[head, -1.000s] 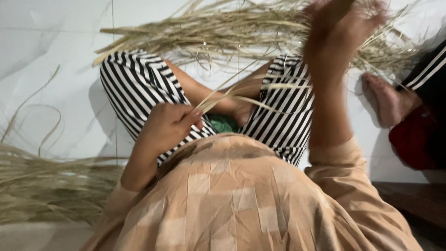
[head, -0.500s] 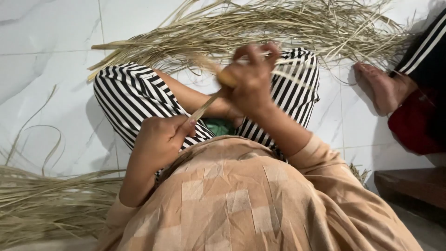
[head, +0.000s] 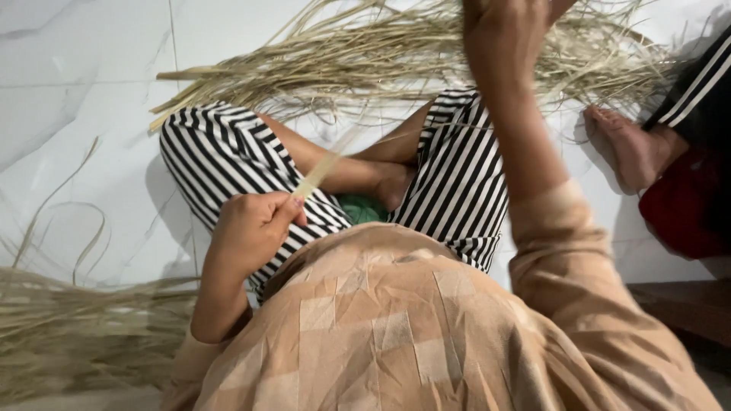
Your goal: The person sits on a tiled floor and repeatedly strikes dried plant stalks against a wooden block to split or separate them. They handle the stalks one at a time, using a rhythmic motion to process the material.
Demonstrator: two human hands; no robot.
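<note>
We see the left hand (head: 251, 228) pinched on a pale dry grass strip (head: 324, 169) over the lap; right hand (head: 506, 30) raised at the top edge — fingers cut off, can't tell — white marble floor (head: 84, 91) open at left.

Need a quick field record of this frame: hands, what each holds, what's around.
left hand: low over the lap, pinching the lower end of a pale straw strip
right hand: raised to the top edge, partly cut off; grip not clear
strip: runs up from the left hand, blurred
floor: white marble tiles
straw pile: spread ahead of the knees
straw bundle: at lower left
other person's foot: at right
</note>
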